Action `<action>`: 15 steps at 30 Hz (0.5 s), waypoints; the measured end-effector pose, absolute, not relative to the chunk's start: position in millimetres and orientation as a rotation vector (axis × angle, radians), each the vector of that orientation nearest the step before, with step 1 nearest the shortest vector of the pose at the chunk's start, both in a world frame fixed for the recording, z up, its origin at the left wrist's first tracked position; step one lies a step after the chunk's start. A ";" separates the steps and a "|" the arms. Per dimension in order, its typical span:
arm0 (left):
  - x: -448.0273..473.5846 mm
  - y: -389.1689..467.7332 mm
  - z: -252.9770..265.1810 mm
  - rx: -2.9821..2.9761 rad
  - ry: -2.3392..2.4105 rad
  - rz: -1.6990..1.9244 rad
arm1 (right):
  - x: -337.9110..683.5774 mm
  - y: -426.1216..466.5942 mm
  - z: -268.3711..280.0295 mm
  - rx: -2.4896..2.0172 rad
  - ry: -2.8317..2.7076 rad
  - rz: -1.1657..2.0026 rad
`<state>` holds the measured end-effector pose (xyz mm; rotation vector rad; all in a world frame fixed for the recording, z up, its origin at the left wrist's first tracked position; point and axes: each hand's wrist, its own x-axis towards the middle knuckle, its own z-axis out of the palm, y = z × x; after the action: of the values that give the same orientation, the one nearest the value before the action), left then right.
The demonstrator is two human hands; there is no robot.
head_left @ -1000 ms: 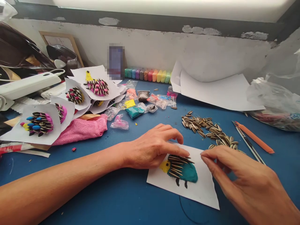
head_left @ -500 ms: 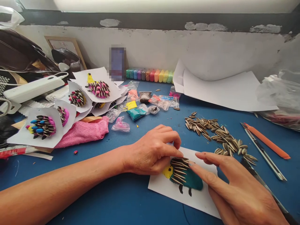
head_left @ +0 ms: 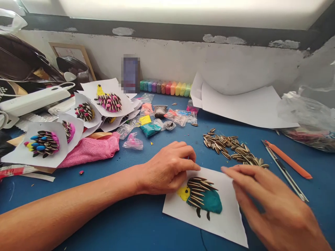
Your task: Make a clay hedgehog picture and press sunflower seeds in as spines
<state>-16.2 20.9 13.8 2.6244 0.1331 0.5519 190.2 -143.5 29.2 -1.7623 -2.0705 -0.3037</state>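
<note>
A white sheet of paper (head_left: 230,223) lies near the front of the blue table, bearing a clay hedgehog (head_left: 211,200) with a teal body, yellow head and black feet. Striped sunflower seeds (head_left: 197,190) stick out of the front and top of its body as spines. My left hand (head_left: 174,167) rests on the paper's upper left edge, fingers curled and index fingertip pressing it down. Over the paper's right side is my right hand (head_left: 277,200), slightly blurred, its thumb and index finger apart with nothing visible between them. Loose sunflower seeds (head_left: 225,143) lie beyond it.
Finished seed hedgehogs on paper (head_left: 108,101) lie at the left by a pink cloth (head_left: 91,150). Small bags of clay (head_left: 150,129) sit mid-table, and a row of coloured clay (head_left: 167,88) lines the wall. At right lie an orange tool (head_left: 289,160) and a craft knife (head_left: 284,170).
My right hand has lifted off the hedgehog's back and drawn away to the right, uncovering a seed at the top. My left hand keeps its place on the paper. The view has shifted slightly.
</note>
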 end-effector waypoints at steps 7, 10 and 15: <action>-12.9 20.8 9.2 2.562 0.230 0.545 | 221.7 -113.9 33.9 -1.945 -2.051 -0.381; -12.4 21.7 7.5 2.554 0.219 0.562 | 224.0 -100.8 32.7 -1.955 -2.107 -0.360; -12.6 23.1 5.7 2.553 0.215 0.566 | 216.9 -86.5 30.0 -2.041 -2.118 -0.336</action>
<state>-12.6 23.1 5.7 2.5529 0.2154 0.5658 216.9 -86.5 30.0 -2.0409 -2.1179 -0.3362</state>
